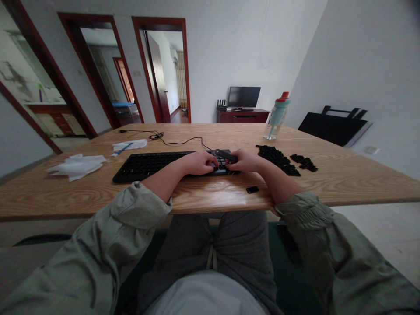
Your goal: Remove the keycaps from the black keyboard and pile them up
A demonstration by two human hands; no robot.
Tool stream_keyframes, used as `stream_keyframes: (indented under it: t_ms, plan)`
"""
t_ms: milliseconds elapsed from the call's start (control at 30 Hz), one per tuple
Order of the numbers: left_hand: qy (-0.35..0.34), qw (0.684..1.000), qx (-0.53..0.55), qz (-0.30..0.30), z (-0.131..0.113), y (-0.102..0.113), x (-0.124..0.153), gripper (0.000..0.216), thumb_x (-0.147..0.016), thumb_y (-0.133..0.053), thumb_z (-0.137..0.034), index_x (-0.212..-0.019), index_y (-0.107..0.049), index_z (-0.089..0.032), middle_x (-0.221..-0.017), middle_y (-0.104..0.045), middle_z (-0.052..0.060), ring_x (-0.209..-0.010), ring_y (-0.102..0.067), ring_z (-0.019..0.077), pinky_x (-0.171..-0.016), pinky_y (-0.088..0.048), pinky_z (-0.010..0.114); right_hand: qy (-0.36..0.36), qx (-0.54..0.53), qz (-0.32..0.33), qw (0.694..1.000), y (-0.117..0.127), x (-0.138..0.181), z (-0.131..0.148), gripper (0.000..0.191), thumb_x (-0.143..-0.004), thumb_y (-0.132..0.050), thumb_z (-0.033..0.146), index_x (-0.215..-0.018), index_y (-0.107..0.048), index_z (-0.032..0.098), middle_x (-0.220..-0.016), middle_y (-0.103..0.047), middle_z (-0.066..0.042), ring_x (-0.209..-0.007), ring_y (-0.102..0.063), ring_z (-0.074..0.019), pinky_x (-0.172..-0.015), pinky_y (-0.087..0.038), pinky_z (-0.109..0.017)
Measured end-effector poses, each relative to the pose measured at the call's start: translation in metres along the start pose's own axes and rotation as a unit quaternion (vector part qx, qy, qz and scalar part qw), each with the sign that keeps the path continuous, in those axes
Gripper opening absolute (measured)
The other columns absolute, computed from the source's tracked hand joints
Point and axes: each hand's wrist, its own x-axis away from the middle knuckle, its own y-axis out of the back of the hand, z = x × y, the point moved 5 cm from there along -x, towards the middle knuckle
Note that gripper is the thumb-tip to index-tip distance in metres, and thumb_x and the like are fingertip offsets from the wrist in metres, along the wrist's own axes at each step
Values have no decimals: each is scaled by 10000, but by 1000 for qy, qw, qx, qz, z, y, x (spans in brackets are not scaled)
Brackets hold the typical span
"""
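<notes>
A black keyboard (147,165) lies across the wooden table (203,197), its cable trailing back. My left hand (199,162) rests curled on the keyboard's right part, fingers pressed down on it. My right hand (245,161) is closed round a long black keycap (226,155) at the keyboard's right end, held tilted above the board. Right of my hands lie piles of loose black keycaps (277,158) and a smaller pile (304,162). A single black keycap (252,190) sits near the table's front edge.
White tissues (77,166) and a cloth with a blue pen (128,146) lie at the left. A clear bottle with a red cap (276,116) stands at the back right. A black folded item (334,127) leans by the right wall. Doorways open behind.
</notes>
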Motion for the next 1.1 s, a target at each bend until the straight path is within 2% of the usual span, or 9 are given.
stream_keyframes:
  t_ms: [233, 400, 467, 567, 633, 700, 833, 933, 1100]
  plan:
    - [-9, 1000, -10, 10, -5, 1, 1, 424, -771, -546, -221, -1130, -772, -231, -715, -666, 9, -613, -553, 146, -601, -385, 247, 9, -11, -6, 1000, 1, -1, -1, 247, -765, -637, 361, -825, -714, 134, -671, -626, -19, -599, -511, -138, -551, -378, -259]
    - [-23, 999, -17, 16, -8, 0, 2, 400, -774, -566, -229, -1115, -775, -243, -826, -717, 21, -696, -596, 156, -657, -412, 255, 70, -54, -99, 991, 16, 2, 10, 236, -763, -588, 335, -848, -706, 149, -801, -671, -36, -779, -582, -193, -700, -439, -288]
    - [-19, 1000, -7, 7, -8, 1, 1, 382, -784, -573, -240, -1110, -772, -230, -818, -709, 23, -692, -586, 154, -657, -410, 258, 90, -73, -113, 987, 18, 3, 12, 230, -742, -552, 286, -864, -697, 154, -852, -683, -43, -841, -595, -208, -758, -450, -302]
    - [-2, 995, 63, -77, -3, 8, -4, 385, -839, -581, -340, -1149, -739, -175, -765, -666, 22, -664, -555, 146, -624, -393, 255, 89, -93, -110, 986, 16, 0, 12, 267, -702, -540, 228, -913, -690, 164, -902, -696, -48, -881, -604, -215, -806, -464, -315]
    - [-2, 979, 137, -148, -1, 12, -9, 426, -872, -574, -442, -1128, -723, -136, -743, -639, 18, -651, -531, 138, -606, -382, 251, 86, -94, -113, 985, 14, -1, 11, 298, -697, -557, 220, -954, -698, 168, -934, -705, -48, -905, -607, -218, -831, -466, -322]
    - [-7, 959, 209, -190, 1, 13, -14, 448, -871, -589, -505, -1049, -717, -115, -730, -624, 13, -637, -506, 125, -599, -378, 247, 89, -94, -110, 985, 11, -2, 14, 302, -712, -567, 243, -968, -709, 169, -929, -704, -45, -894, -603, -214, -827, -465, -324]
    - [-1, 925, 318, -208, 0, 10, -22, 410, -872, -614, -521, -906, -680, -118, -678, -596, -2, -596, -474, 102, -594, -383, 242, 86, -99, -79, 988, 5, -1, 22, 242, -708, -564, 297, -858, -701, 166, -791, -648, -24, -767, -551, -182, -711, -437, -298]
    - [14, 908, 353, -226, 0, 13, -22, 426, -881, -604, -547, -786, -625, -133, -623, -544, -16, -561, -445, 89, -568, -367, 235, 75, -122, -49, 989, 1, 0, 23, 214, -708, -571, 318, -815, -669, 162, -712, -587, -3, -686, -505, -152, -642, -390, -279]
    - [25, 873, 396, -284, 12, 23, -18, 431, -875, -610, -565, -831, -617, -136, -681, -576, -1, -538, -442, 76, -518, -347, 221, 62, -125, -76, 987, 2, -1, 17, 195, -710, -620, 346, -784, -634, 166, -678, -540, 16, -642, -475, -126, -611, -364, -266]
